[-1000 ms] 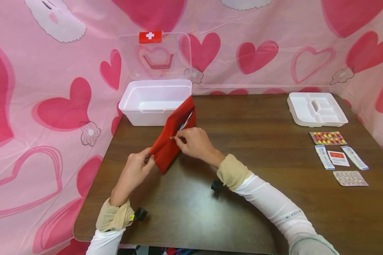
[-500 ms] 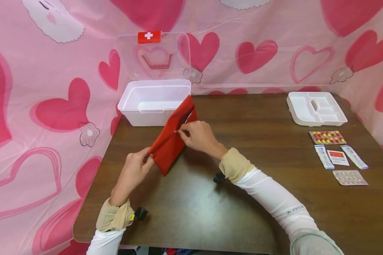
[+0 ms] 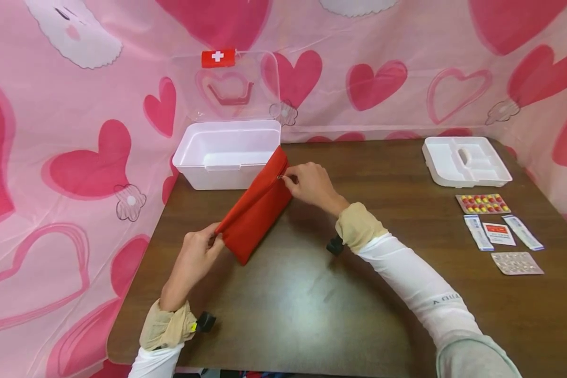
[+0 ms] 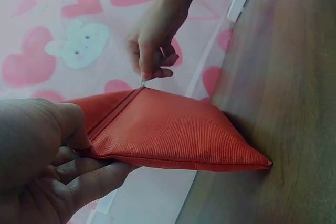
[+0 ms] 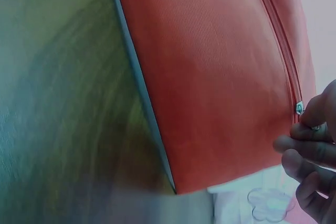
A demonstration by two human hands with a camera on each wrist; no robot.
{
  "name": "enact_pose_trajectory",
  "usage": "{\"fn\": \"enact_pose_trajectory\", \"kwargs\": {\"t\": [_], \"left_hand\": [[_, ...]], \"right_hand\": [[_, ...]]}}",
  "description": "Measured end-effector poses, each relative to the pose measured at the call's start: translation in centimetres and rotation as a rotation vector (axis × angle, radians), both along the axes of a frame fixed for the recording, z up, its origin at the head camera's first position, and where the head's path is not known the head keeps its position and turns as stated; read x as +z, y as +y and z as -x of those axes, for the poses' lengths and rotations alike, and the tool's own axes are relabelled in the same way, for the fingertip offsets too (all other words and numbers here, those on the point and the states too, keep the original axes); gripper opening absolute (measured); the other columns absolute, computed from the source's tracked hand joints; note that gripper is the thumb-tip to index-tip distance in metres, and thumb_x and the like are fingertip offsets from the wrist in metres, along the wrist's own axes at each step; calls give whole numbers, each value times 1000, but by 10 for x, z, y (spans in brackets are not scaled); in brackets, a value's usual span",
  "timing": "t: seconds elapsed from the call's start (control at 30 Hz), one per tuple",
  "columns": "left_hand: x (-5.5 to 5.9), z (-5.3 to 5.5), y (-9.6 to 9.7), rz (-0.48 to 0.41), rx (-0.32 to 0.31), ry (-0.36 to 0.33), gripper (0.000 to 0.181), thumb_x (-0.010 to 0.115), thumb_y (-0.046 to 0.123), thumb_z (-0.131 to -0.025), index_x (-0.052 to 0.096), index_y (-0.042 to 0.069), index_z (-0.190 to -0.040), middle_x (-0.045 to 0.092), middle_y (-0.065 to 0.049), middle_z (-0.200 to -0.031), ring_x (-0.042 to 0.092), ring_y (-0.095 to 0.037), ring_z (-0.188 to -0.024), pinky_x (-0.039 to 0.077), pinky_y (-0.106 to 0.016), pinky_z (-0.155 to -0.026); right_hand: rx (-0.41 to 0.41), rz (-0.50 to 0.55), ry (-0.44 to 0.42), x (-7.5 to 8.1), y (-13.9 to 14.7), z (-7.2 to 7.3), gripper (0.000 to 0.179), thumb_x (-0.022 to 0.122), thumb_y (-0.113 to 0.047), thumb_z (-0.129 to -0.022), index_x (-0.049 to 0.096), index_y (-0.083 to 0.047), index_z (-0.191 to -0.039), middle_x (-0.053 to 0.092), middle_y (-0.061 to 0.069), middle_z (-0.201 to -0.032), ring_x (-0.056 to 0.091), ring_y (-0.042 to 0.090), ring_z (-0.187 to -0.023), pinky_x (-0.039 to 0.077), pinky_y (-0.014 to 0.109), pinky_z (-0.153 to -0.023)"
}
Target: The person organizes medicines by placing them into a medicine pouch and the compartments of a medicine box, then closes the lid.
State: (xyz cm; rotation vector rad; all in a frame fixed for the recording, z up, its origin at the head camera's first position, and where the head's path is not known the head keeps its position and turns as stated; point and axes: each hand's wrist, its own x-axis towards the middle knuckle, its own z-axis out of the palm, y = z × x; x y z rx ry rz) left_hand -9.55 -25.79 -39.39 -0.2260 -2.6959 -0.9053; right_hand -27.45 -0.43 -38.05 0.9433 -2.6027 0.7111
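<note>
R hand (image 3: 312,185) pinching zip pull (image 3: 281,177), now dragging it to far end of red fabric pouch (image 3: 257,210), frame centre; zip nrly closed. L hand (image 3: 196,257) gripping near corner.

- The pouch (image 3: 257,210) is solid bright red with a fine woven texture, and its zipper tape is the same red.
- The table (image 3: 312,294) under it is dark brown wood grain.
- Behind the pouch, the box (image 3: 224,157) is plain white, its lid clear with a red tag (image 3: 217,58) bearing a white cross.
- The backdrop (image 3: 75,157) behind the box is pale pink with darker pink hearts, some only outlined.
- Far right of the pouch, a white tray (image 3: 465,163) and a blister pack (image 3: 483,203) of red-and-yellow capsules.
- Sleeves (image 3: 420,289) are white with tan cuffs.
</note>
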Motion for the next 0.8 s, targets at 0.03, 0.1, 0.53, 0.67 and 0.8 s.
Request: {"fn": "enact_pose_trajectory", "kwargs": {"t": [0.03, 0.1, 0.53, 0.67, 0.8], "left_hand": [[0, 0, 0, 1, 0, -1, 20, 58, -2, -90, 71, 0, -105, 65, -8, -73, 47, -13, -57, 39, -21, -48], [-1, 0, 0, 7, -1, 4, 20, 58, -3, -90, 71, 0, -105, 65, -8, -72, 48, -13, -57, 39, -21, -49], [-5, 3, -1, 17, -5, 15, 23, 61, -3, -89, 71, -1, -110, 71, -10, -78, 52, -13, -59, 42, -21, -49], [-5, 6, -2, 27, -6, 29, 25, 60, -4, -88, 71, 0, -110, 69, -9, -76, 50, -12, -59, 39, -20, -49], [-6, 7, -3, 29, 3, 44, 26, 59, -6, -86, 72, 1, -108, 65, -7, -74, 46, -11, -58, 37, -21, -48]], "right_hand": [[-6, -4, -9, 0, 1, 3, 20, 61, -24, -93, 78, -14, -92, 66, 1, -66, 62, 23, -68, 52, 42, -62], [-13, -11, -22, 1, 3, 8, 21, 61, -25, -93, 78, -15, -92, 66, 1, -67, 62, 23, -70, 53, 42, -63], [-120, -3, -36, -3, 27, 40, 20, 61, -24, -93, 78, -14, -93, 73, 5, -78, 65, 28, -76, 53, 45, -70], [-63, 72, -86, -8, 38, 46, 20, 60, -22, -93, 77, -11, -93, 73, 6, -79, 65, 25, -75, 52, 41, -70], [54, 159, -261, -21, 49, 48, 18, 64, -21, -95, 72, -10, -106, 75, 7, -97, 70, 22, -87, 55, 38, -81]]}}
